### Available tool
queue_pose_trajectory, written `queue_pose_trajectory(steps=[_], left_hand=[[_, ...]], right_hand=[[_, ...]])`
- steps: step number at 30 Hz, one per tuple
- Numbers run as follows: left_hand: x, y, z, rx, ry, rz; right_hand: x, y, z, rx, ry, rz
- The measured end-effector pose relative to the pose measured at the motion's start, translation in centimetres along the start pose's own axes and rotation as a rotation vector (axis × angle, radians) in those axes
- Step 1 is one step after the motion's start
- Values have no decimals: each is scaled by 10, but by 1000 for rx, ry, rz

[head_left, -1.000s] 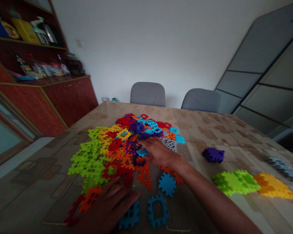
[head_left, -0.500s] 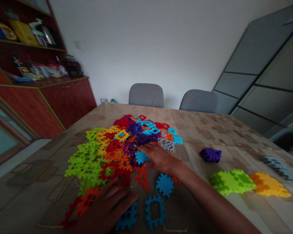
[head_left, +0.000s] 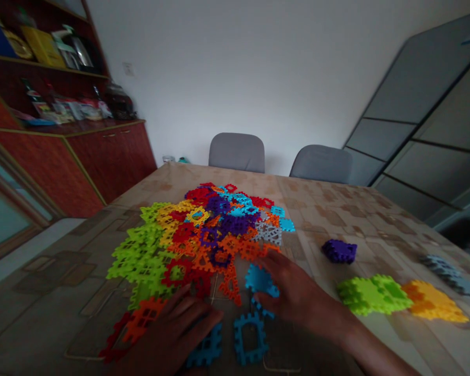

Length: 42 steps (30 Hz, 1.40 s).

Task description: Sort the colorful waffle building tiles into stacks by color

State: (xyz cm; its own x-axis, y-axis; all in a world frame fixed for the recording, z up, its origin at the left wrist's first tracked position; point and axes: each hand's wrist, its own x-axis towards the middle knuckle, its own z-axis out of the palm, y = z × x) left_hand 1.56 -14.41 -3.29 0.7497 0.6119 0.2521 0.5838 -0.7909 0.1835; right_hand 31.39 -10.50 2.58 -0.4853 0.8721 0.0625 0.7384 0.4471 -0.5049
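My right hand (head_left: 288,287) pinches a solid blue plastic building tile (head_left: 258,279) between thumb and fingers. The tile hangs over another blue tile, which it partly covers; whether they touch I cannot tell. Nearer me lies a blue frame-shaped tile (head_left: 250,339). My left hand (head_left: 180,326) lies low with its fingers stretched out, against a blue window-pattern tile (head_left: 207,344) that it partly hides. An orange tile (head_left: 144,316) is close beside that hand. Ahead of both hands spreads a mixed heap of notched tiles, with lime green (head_left: 137,256), purple (head_left: 235,224) and red ones (head_left: 184,232).
On the right stand sorted stacks: purple (head_left: 340,251), lime green (head_left: 374,295), yellow (head_left: 434,300) and grey (head_left: 452,274). A patterned cloth covers the table (head_left: 305,209). Two grey chairs (head_left: 237,151) stand at its far side. A wooden cabinet (head_left: 105,162) is at the left.
My right hand has brought the blue tile from the heap toward me and to the right, over the other blue tile. My left hand has hardly moved.
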Motion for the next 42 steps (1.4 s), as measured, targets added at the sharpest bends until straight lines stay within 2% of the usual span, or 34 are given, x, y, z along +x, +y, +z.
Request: queue_pose_trajectory(steps=[4,10,24,31,38,42], left_hand=[[-1,1,0,21,-15,-18],[-5,1,3,86,1,-7],[-3,3,1,144,21,21],[-2,1,-2,171,35,40],[0,3,-4,182,38,51],[0,2,-4,175,57,42]], right_hand=[[-31,-1,12,-69,-32,193],[-26,-8,22,-202,-90,298],[-13,-12,28,-345,-128,313],[-23,-4,29,-329,-76,255],[-26,2,27,-318,-79,211],[-27,0,20,-316,-130,231]])
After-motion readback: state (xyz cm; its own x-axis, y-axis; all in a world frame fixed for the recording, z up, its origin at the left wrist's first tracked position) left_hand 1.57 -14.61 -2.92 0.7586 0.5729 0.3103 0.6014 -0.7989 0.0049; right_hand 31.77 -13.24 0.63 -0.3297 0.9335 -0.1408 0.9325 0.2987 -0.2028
